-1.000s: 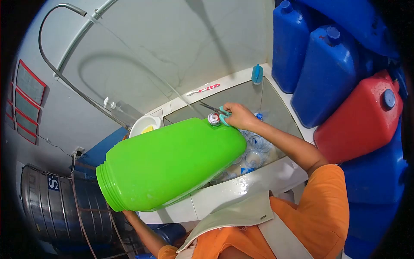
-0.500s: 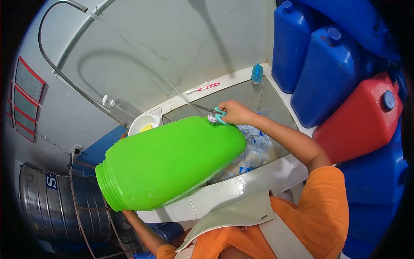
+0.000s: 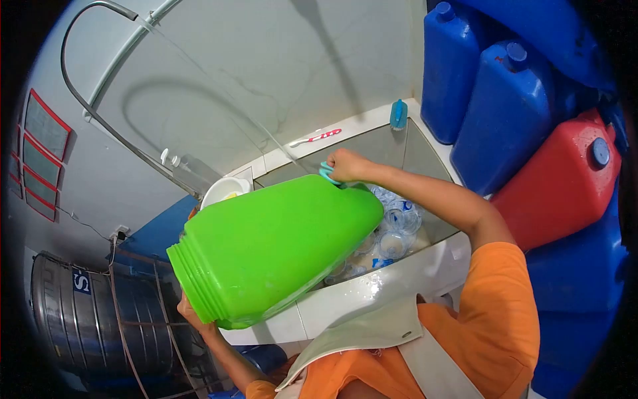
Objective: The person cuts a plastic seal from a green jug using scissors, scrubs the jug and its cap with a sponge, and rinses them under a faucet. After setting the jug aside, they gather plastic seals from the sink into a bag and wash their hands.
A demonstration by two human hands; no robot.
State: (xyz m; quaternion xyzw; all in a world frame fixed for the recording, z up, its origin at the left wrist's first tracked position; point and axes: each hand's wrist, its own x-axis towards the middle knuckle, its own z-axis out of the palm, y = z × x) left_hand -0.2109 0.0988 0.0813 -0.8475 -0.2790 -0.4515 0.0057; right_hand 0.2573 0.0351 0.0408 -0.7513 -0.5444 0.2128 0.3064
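- My right hand (image 3: 349, 166), just above centre, is gripping teal handles (image 3: 327, 173), fingers curled.
- My left hand (image 3: 191, 310), lower left, is supporting the green jug (image 3: 282, 246) at its neck (image 3: 191, 279); can't tell finger spread.
- Jug is lying tilted mid-frame, over the sink (image 3: 426, 156).

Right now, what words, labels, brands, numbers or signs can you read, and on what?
"S" on the sticker on the steel tank; anything beside it is unclear.
Red mark on a blue jerrycan: too small to read.
Blue patches among clear plastic items: too small to tell.
Green container: none visible.
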